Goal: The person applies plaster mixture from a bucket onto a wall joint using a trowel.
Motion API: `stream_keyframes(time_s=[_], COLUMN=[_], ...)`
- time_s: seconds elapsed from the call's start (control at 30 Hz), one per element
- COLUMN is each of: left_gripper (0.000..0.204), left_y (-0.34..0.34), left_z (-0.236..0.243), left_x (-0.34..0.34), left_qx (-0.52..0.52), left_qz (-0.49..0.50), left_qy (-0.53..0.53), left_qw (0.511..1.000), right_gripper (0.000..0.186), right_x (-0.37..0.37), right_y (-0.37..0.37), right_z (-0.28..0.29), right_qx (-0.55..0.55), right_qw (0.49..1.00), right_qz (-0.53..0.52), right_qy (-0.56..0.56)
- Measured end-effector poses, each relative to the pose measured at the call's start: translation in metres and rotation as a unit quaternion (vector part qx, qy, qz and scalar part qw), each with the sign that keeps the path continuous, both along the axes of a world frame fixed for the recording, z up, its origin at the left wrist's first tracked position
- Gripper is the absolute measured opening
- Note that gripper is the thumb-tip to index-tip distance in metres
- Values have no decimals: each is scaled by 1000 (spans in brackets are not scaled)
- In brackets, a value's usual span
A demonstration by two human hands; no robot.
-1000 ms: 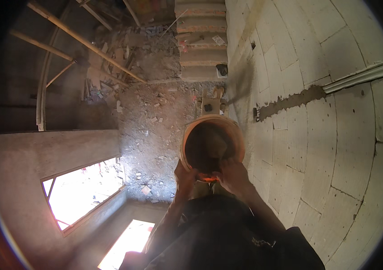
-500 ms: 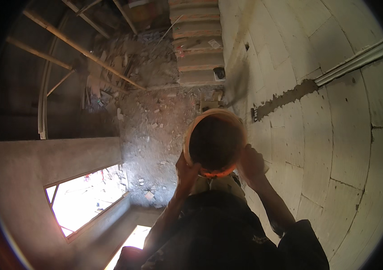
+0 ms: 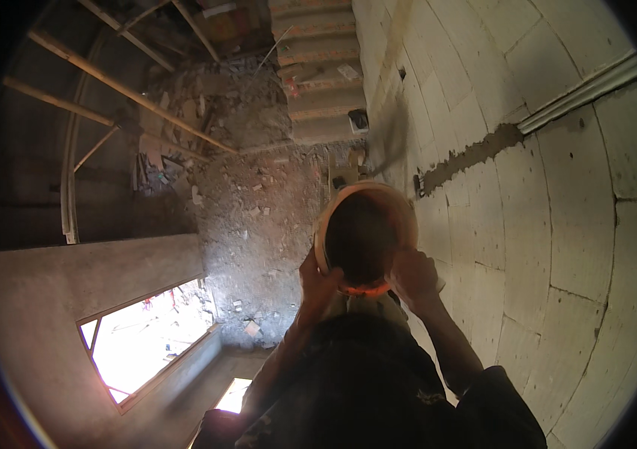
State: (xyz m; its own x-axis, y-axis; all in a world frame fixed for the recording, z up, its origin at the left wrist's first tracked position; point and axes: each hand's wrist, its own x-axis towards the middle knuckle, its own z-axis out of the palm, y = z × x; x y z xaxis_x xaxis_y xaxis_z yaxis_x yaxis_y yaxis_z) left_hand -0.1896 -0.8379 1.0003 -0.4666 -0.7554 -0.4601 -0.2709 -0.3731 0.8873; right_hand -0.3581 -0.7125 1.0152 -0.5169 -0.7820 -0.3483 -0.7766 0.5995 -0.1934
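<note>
An orange bucket (image 3: 410,217) is held up in front of my body, its mouth facing me and its inside dark; what it contains is too dim to tell. My left hand (image 3: 318,284) grips the bucket's left side, thumb over the rim. At the right rim, my right hand (image 3: 413,278) is closed, its fingers reaching over the edge. A small pale end (image 3: 440,286) pokes out beside this fist; what it belongs to is hidden.
A pale block wall (image 3: 513,247) rises close on my right, with a mortar-filled groove (image 3: 472,159) and white conduits (image 3: 584,93). Stairs (image 3: 324,82) lie ahead. Rubble covers the floor (image 3: 251,202). Wooden poles (image 3: 135,96) and a bright window opening (image 3: 146,337) are on the left.
The bucket has shifted slightly right relative to my view. My right hand has moved from the bucket's outer side farther over its rim. My left hand keeps its grip.
</note>
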Motion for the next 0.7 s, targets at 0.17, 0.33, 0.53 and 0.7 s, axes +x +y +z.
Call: stream_keyframes(time_s=[0.17,0.33,0.53,0.7], left_gripper=[62,63,66,62], left_y=[-6,-11,-9,-12], left_z=[2,-10,-40,-40], left_x=[-4,-1,-1,0], left_qx=[-3,-25,-62,9], left_qz=[-38,-67,-79,-33], left_qy=[22,27,30,52], left_qw=[999,997,995,998], right_gripper=[16,17,21,29], right_x=[4,9,-6,0], right_y=[-4,0,7,20], right_z=[-12,-32,-60,-58], right_qx=[-57,-81,-174,-139], right_qw=[993,988,947,897], right_qz=[106,98,56,-152], right_qy=[-7,-90,-263,-392])
